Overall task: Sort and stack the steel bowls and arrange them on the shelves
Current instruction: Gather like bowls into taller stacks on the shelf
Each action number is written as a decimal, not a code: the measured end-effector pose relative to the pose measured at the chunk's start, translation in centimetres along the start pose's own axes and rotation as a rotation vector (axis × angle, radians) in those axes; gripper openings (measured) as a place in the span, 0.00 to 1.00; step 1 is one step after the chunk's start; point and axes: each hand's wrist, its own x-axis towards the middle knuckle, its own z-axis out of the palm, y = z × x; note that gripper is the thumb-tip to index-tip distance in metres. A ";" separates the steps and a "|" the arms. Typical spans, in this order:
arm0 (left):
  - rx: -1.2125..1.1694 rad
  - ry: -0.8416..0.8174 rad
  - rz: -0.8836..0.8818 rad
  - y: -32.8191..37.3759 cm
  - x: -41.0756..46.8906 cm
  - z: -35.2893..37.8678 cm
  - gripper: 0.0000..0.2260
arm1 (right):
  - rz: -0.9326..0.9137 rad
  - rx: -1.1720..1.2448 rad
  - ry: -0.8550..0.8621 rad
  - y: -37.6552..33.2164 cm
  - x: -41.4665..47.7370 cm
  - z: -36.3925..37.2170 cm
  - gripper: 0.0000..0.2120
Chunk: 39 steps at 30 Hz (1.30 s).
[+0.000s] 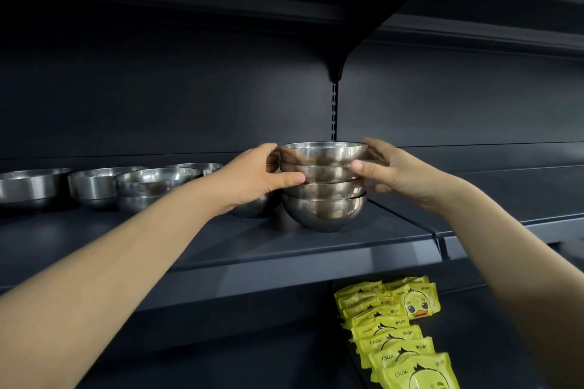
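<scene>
A stack of several steel bowls (324, 186) stands on the dark shelf (316, 249), near its right end. My left hand (259, 172) grips the stack's left side, thumb on the second bowl. From the right, my right hand (392, 169) holds the upper bowls, thumb in front and fingers curled behind. More steel bowls sit to the left: a short stack (151, 186), a single bowl (94, 186), another bowl (28, 188) at the far left, and one bowl (196, 166) at the back. A further bowl (256, 207) is partly hidden under my left wrist.
A shelf above overhangs the bowls, held by a black bracket (336, 69). A neighbouring shelf section (505, 199) lies to the right. On the lower shelf, several yellow duck-printed packets (395, 322) lie in a row.
</scene>
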 end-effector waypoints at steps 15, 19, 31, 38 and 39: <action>0.390 0.194 -0.010 3.3 -6.4 -4.9 0.24 | -0.125 -0.401 0.282 -6.4 -4.0 1.4 0.31; 0.683 0.193 0.038 3.6 -8.6 -7.6 0.23 | -0.163 -0.574 0.238 -9.2 -4.6 3.9 0.30; 1.175 0.010 -0.080 2.6 -17.3 -16.6 0.18 | -0.039 -0.833 -0.048 -15.3 -4.4 15.0 0.25; 1.253 -0.038 -0.201 -0.4 -21.1 -20.0 0.15 | -0.062 -0.879 -0.140 -16.1 -3.1 20.8 0.27; 1.252 -0.034 -0.213 -0.8 -21.2 -20.4 0.15 | -0.074 -0.899 -0.142 -16.1 -2.6 21.4 0.26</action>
